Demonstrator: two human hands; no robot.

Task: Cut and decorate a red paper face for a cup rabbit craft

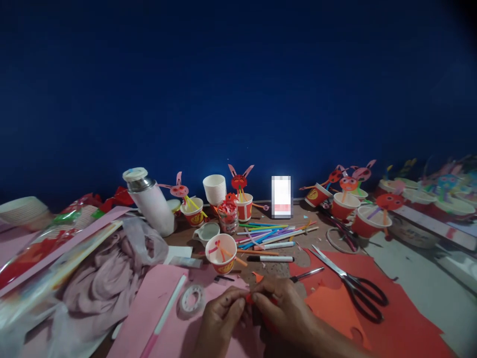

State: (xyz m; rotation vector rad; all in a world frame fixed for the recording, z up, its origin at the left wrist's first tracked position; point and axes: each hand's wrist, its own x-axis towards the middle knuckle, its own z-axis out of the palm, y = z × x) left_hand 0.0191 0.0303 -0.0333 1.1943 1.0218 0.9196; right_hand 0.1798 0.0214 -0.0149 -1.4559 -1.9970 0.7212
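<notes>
Close together at the bottom centre, both my hands pinch a small red piece (249, 298) between their fingertips. My left hand (223, 318) is closed on its left side, over pink paper (152, 293). On the right, my right hand (285, 311) is closed on the same piece, with more red showing below its fingers. A white tape roll (191, 301) lies left of my left hand. Beyond the hands stands a red and white paper cup (221, 254) with orange strips inside. Black-handled scissors (352, 283) lie open on red paper (402, 298) at the right.
Colourful sticks (268, 236), a marker (271, 259) and a pen (307, 274) lie beyond my hands. Behind them are a jar of red scraps (228, 217), a white flask (151, 204) and cups with paper animal figures (244, 206). Crumpled cloth (100, 283) is at left.
</notes>
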